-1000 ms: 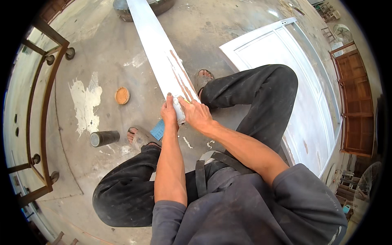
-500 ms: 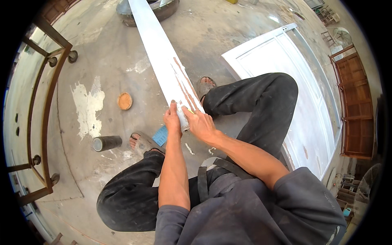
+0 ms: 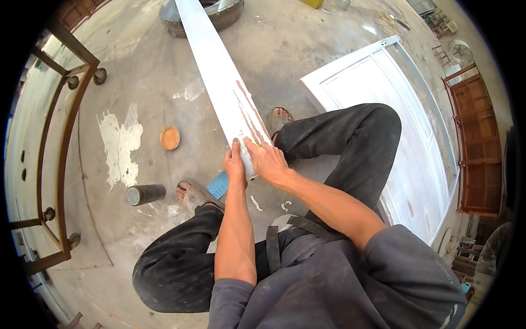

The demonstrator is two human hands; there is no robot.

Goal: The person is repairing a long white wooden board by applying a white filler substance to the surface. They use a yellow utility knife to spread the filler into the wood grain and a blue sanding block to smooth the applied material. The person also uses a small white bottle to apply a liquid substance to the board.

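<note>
Both hands, left hand (image 3: 234, 163) and right hand (image 3: 267, 159), are staying pressed flat on the white board's (image 3: 219, 82) near end (fingers together), barely shifting

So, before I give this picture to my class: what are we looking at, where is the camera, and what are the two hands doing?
No machine here: a person works with bare hands. The camera sits on the person's head and looks down, so you see their own arms, dark trousers and sandalled feet. Its wide lens bends straight edges near the rim.

The person squats on a concrete floor. A long white-painted board runs away from them, with reddish bare streaks near its close end. The left hand and the right hand both rest on that end; whether they grip anything small there, I cannot tell.

On the floor lie a round orange lid, a dark can on its side, a blue scrap by the left foot and a white paint patch. A white panelled door lies to the right, and a rusty metal frame on castors stands to the left.
</note>
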